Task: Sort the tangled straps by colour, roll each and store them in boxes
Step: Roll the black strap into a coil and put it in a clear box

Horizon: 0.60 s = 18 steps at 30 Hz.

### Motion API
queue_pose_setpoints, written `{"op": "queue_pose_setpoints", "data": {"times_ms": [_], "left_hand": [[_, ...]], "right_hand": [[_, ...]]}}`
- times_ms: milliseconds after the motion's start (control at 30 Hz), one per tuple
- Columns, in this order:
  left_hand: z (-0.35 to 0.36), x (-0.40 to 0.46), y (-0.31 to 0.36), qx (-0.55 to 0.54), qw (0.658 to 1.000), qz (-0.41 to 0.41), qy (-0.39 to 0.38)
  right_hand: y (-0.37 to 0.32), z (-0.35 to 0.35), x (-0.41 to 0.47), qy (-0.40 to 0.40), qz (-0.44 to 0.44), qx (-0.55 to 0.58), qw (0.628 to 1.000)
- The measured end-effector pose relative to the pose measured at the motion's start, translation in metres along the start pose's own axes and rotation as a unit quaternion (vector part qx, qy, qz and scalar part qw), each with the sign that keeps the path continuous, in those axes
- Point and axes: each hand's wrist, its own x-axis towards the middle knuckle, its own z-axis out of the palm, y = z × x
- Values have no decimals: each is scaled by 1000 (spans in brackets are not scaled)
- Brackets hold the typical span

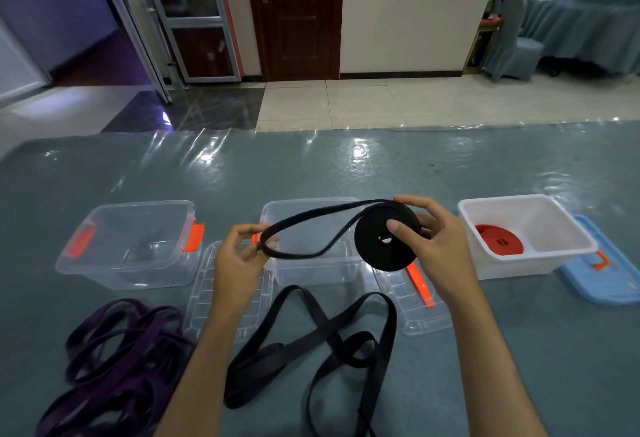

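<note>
My right hand (431,239) grips a flat black strap roll (375,246) above the middle clear box (313,270), thumb pressed on its face. My left hand (242,251) pinches the loose loop of the same black strap (298,228) that runs from the roll. The rest of the black strap (322,343) lies in loops on the table in front of me. A tangled purple strap pile (114,367) sits at the lower left. A rolled red strap (498,239) lies inside the white box (568,256) on the right.
An open clear box (104,263) with orange latches stands at the left. Clear lids (204,298) (412,312) lie in front of the boxes and a blue lid (602,284) lies right of the white box. The blue-grey table (346,166) is covered with shiny plastic sheet.
</note>
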Motion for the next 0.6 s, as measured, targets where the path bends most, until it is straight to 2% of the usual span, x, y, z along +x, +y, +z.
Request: {"op": "queue_pose_setpoints", "data": {"times_ms": [100, 233, 367, 467, 533, 600], "left_hand": [[-5, 0, -1, 27, 999, 16, 24], [-10, 2, -2, 104, 993, 58, 8], [-17, 7, -11, 202, 975, 47, -83], [-21, 7, -18, 312, 933, 72, -162], [-19, 5, -13, 341, 920, 75, -180], [-9, 3, -1, 317, 929, 82, -170]], "right_hand": [[1, -4, 0, 3, 2, -4, 1000], [2, -5, 0, -2, 1, -5, 1000], [2, -4, -1, -26, -7, -10, 1000], [-1, -2, -3, -56, -18, -22, 998], [-2, 0, -4, -79, -31, -42, 995], [-2, 1, -5, -104, -38, -71, 991]]}}
